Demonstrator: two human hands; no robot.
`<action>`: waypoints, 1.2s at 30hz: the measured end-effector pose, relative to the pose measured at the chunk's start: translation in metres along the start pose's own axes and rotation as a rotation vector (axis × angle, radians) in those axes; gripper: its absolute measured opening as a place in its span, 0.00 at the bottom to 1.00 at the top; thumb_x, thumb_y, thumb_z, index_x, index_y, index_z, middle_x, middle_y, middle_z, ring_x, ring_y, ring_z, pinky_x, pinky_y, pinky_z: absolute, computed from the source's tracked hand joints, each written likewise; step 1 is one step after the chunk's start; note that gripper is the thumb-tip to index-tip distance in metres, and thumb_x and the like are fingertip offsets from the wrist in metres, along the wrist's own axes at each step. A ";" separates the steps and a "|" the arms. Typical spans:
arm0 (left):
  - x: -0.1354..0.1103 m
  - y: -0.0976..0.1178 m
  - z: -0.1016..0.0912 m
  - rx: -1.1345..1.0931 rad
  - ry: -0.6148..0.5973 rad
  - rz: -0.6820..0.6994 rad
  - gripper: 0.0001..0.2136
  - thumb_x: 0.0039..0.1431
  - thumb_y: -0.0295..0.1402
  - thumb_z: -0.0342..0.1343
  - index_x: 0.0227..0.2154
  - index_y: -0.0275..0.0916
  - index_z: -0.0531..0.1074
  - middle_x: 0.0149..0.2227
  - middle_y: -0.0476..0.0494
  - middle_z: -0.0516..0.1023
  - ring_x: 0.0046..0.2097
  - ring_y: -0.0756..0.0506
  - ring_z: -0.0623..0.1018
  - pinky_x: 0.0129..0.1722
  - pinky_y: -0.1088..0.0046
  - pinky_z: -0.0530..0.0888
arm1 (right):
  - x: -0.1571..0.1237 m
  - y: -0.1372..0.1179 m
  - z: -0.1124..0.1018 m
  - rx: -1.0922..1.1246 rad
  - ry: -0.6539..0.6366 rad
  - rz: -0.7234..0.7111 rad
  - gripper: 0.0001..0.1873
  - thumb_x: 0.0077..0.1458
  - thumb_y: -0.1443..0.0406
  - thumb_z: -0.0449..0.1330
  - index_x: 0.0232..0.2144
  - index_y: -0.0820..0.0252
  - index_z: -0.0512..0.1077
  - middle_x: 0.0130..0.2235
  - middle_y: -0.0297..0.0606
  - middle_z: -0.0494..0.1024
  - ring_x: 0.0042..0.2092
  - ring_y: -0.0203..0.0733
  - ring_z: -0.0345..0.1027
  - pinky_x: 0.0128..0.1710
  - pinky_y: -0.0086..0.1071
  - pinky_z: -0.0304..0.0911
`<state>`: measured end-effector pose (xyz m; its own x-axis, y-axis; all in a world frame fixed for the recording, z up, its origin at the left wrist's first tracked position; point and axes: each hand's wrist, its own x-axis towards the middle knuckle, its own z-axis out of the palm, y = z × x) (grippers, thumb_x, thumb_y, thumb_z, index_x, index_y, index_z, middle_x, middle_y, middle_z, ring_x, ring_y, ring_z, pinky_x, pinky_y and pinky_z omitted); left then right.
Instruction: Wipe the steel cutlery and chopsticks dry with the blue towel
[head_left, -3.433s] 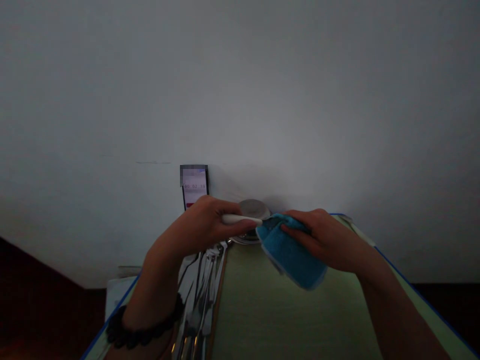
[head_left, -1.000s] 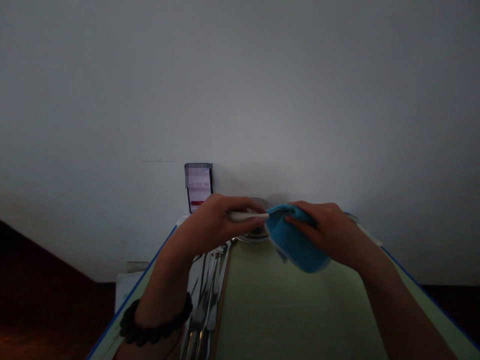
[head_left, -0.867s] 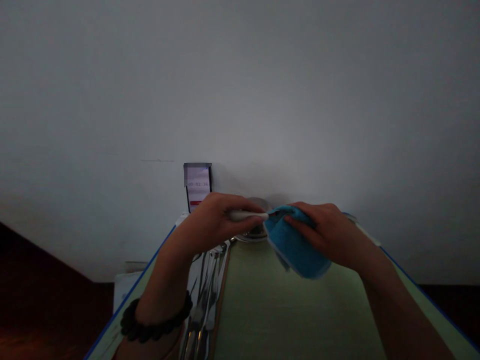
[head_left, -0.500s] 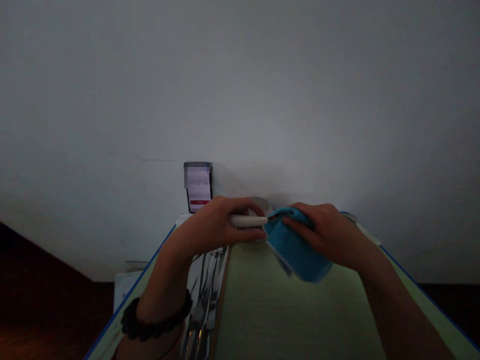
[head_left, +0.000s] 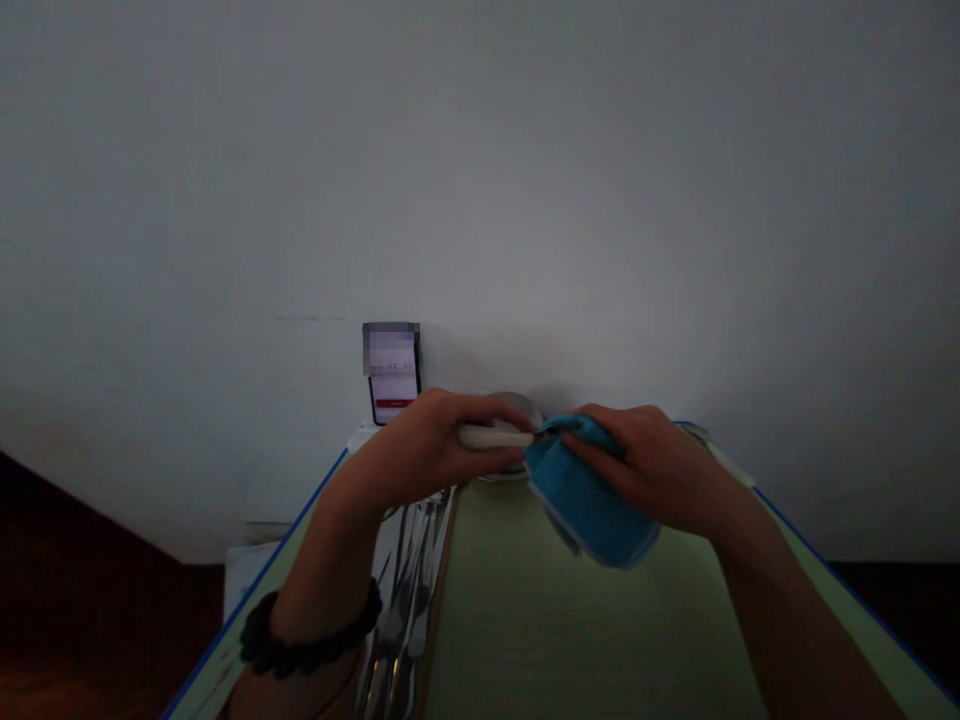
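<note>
Dim light, 1 view, looking down over my own forearms.

- My left hand point(head_left: 431, 450) was closed around the pale handle of a utensil point(head_left: 495, 437), thumb on top and fingers curled under. The handle lay level and pointed to my right. I judged the level grip was there to steady the piece while its far end was worked.
- My right hand point(head_left: 645, 465) was clamped on a blue cloth point(head_left: 589, 500), fingers over the top fold and thumb beneath. The cloth was wrapped around the working end of the utensil, so that end was hidden; I could not tell whether it was a spoon, fork or knife. The loose corner hung down toward the mat point(head_left: 570, 630).
- Both hands met in mid-air above the far end of the green mat, not resting on it.
- A row of cutlery point(head_left: 409, 590) lay lengthwise just left of the mat, under my left forearm and near at hand.
- A round metal dish point(head_left: 517, 405) sat behind my hands, mostly covered by them.
- 1 beaded bracelet point(head_left: 300, 645) on my left wrist.
- A phone point(head_left: 392, 372) stood upright against the wall, screen facing me, likely propped so I could glance at it.

Writing: the screen's top was blurred; faint digits and a red bar showed, unreadable. No brand or label seen anywhere.
</note>
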<state>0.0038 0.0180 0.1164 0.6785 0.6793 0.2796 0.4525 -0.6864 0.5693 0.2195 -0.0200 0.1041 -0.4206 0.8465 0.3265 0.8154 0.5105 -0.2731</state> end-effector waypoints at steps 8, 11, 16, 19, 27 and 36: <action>0.000 0.000 0.000 0.010 -0.028 -0.015 0.12 0.53 0.38 0.54 0.40 0.40 0.70 0.29 0.51 0.75 0.29 0.53 0.72 0.28 0.81 0.66 | -0.001 0.000 0.000 -0.011 -0.016 0.022 0.14 0.58 0.59 0.46 0.36 0.59 0.68 0.31 0.36 0.74 0.32 0.38 0.66 0.32 0.31 0.57; 0.000 0.000 0.000 0.047 -0.018 -0.033 0.13 0.52 0.40 0.54 0.39 0.40 0.70 0.24 0.53 0.71 0.25 0.54 0.69 0.23 0.82 0.63 | 0.000 0.000 0.000 -0.014 -0.010 0.016 0.13 0.58 0.59 0.47 0.34 0.59 0.68 0.30 0.36 0.74 0.31 0.38 0.66 0.31 0.30 0.56; 0.000 -0.002 0.001 0.029 -0.004 -0.038 0.12 0.51 0.38 0.55 0.38 0.40 0.68 0.25 0.53 0.71 0.25 0.54 0.68 0.24 0.82 0.62 | 0.001 -0.001 0.000 -0.009 -0.016 0.018 0.13 0.58 0.60 0.47 0.35 0.59 0.68 0.31 0.37 0.74 0.31 0.38 0.66 0.31 0.30 0.57; 0.000 -0.002 0.001 0.023 -0.006 -0.040 0.12 0.51 0.37 0.56 0.38 0.41 0.68 0.25 0.54 0.71 0.25 0.54 0.68 0.24 0.83 0.62 | 0.001 -0.001 0.000 -0.007 -0.018 0.027 0.13 0.58 0.60 0.47 0.36 0.59 0.68 0.31 0.37 0.74 0.31 0.38 0.66 0.31 0.30 0.57; 0.000 0.000 -0.002 0.017 -0.054 -0.032 0.12 0.52 0.38 0.54 0.39 0.41 0.69 0.25 0.53 0.70 0.25 0.54 0.68 0.24 0.82 0.62 | -0.001 -0.001 0.001 -0.015 -0.020 0.037 0.13 0.58 0.59 0.47 0.33 0.58 0.68 0.30 0.35 0.74 0.30 0.38 0.66 0.30 0.31 0.56; 0.000 -0.001 0.000 0.066 -0.028 -0.067 0.13 0.51 0.40 0.54 0.36 0.38 0.69 0.25 0.53 0.71 0.25 0.54 0.68 0.24 0.82 0.61 | -0.001 -0.003 0.000 -0.022 -0.003 0.064 0.12 0.58 0.59 0.47 0.36 0.58 0.68 0.32 0.36 0.75 0.32 0.39 0.68 0.31 0.31 0.56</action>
<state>0.0034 0.0188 0.1164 0.6614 0.7169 0.2204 0.5338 -0.6563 0.5332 0.2172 -0.0222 0.1050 -0.3679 0.8779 0.3066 0.8495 0.4514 -0.2731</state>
